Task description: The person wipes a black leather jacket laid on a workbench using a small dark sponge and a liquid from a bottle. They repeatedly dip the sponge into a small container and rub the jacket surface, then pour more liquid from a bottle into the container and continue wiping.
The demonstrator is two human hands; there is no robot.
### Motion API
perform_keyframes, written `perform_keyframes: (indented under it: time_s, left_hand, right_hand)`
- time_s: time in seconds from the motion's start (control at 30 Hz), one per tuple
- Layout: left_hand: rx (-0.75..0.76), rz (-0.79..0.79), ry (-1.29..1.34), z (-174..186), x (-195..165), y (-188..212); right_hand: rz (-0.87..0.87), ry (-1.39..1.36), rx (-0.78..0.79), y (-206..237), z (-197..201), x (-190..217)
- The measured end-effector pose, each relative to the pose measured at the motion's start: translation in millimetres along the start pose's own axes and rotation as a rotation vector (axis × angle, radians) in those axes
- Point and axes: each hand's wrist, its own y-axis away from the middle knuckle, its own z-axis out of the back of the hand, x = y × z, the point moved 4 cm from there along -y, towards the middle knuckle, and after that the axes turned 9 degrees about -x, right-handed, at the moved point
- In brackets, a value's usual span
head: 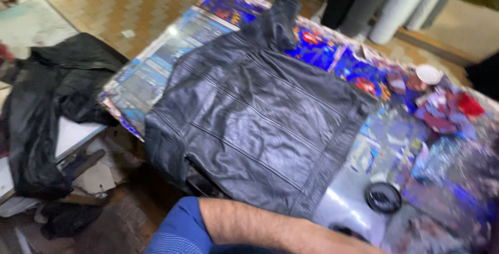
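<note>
A black leather jacket [254,119] lies spread flat, back side up, on a table covered with a colourful printed sheet [156,61]. Its collar end points to the far side. A bare forearm in a blue sleeve [244,228] crosses the bottom edge of the view, just in front of the jacket's near hem. The hand at its end is cut off by the frame, so I cannot tell which arm it is. Neither of my hands shows.
Another black leather garment [36,119] is heaped on a white table at the left. A small round black tin [383,197], a white round lid [428,73] and red scraps [468,103] lie on the right. Fabric rolls [400,4] lean at the back right.
</note>
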Motion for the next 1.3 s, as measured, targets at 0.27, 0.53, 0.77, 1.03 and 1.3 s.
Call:
perform_keyframes:
  time_s: [0.27,0.53,0.77,1.03,1.3]
  left_hand:
    - [0.091,-0.158,-0.341,15,-84,2]
    - [-0.385,0.185,0.085,64,-41,5]
    - [-0.647,0.692,0.664,54,112,92]
    - [-0.697,0.719,0.869,44,184,169]
    - [-0.637,0.674,1.004,37,193,171]
  right_hand:
    - [0.01,0.102,-0.13,54,78,6]
    - [-0.397,0.331,-0.115,1,124,39]
    - [-0.605,0.919,0.207,-74,117,-6]
    - [-0.527,1.033,0.464,-104,92,-41]
    - [-0.453,1.102,0.606,-121,80,-42]
